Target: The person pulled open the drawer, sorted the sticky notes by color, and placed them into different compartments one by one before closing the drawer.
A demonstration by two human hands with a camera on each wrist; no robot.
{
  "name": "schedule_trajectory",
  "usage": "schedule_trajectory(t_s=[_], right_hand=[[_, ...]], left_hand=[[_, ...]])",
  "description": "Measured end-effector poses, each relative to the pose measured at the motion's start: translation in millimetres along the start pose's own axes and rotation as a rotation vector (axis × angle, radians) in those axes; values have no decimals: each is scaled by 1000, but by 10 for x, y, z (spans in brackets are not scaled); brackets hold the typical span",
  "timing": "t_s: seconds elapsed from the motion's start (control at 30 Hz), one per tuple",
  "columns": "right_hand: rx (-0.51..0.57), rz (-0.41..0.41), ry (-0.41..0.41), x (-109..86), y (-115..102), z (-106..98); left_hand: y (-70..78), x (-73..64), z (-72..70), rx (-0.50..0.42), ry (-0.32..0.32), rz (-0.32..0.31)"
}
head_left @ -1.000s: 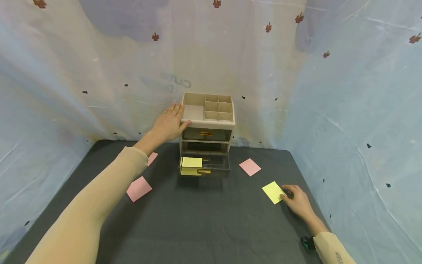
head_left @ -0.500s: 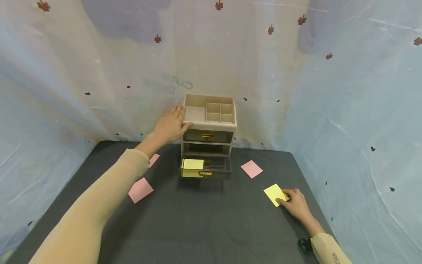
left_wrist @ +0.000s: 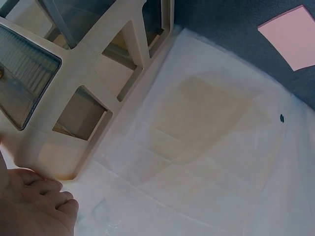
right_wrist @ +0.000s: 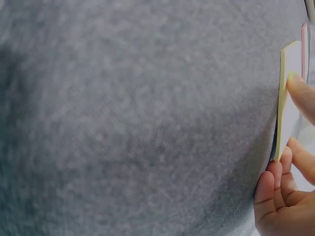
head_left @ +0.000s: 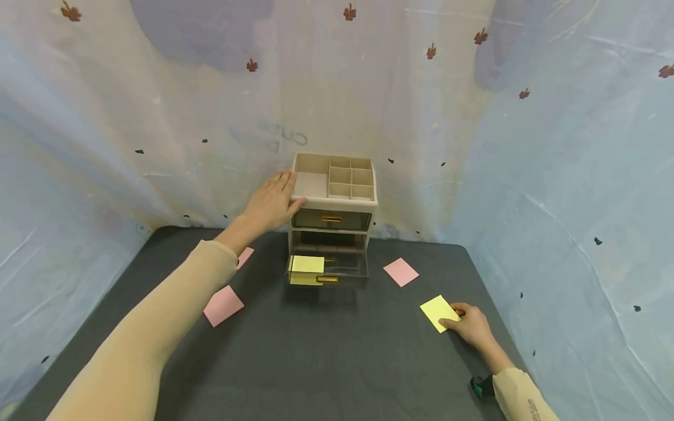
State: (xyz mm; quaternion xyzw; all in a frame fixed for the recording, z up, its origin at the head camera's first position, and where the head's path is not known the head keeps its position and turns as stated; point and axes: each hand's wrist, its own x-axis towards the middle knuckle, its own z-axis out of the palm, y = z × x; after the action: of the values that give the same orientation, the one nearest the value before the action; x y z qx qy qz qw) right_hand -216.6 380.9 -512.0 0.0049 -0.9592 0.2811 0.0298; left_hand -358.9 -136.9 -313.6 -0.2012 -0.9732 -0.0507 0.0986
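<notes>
My left hand [head_left: 270, 202] rests on the left top edge of a cream desktop drawer organizer [head_left: 334, 204]. In the left wrist view, that hand's curved fingers [left_wrist: 44, 204] touch the organizer's corner. Its lower clear drawer [head_left: 344, 272] is pulled out and has a yellow sticky note pad [head_left: 307, 265] in its left part. On the right side of the table, my right hand [head_left: 472, 325] pinches a second yellow sticky note pad [head_left: 438, 311] by its near right corner. The right wrist view has the thumb [right_wrist: 301, 93] on top of this pad and the fingers at its edge.
Pink sticky note pads lie on the dark tabletop [head_left: 337, 362]: one [head_left: 401, 272] right of the organizer, one [head_left: 223, 306] at the left, and another [head_left: 244, 257] partly behind my left arm. A patterned curtain [head_left: 337, 88] hangs behind and beside the table.
My right hand's thumb and fingers have come together on the corner of the yellow sticky note pad, which lies in about the same spot. My left hand stays on the organizer.
</notes>
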Motion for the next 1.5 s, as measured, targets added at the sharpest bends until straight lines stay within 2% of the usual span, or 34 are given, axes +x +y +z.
schedule_trajectory(t_s=[0.2,0.43,0.63,1.0,1.5], right_hand=[[28,39,5,41,-12,-8],[79,26,70,55,-44,-8],[123,41,109,-26,-71,-8],[160,62,232,-155,-179,-7],[169,52,255,-180,-240,16]], left_hand=[[-17,12,13,7,2,0],[-40,17,-24,4,11,-8],[-33,17,-39,10,5,-6],[-1,12,7,19,18,0],[3,-5,21,14,30,-2]])
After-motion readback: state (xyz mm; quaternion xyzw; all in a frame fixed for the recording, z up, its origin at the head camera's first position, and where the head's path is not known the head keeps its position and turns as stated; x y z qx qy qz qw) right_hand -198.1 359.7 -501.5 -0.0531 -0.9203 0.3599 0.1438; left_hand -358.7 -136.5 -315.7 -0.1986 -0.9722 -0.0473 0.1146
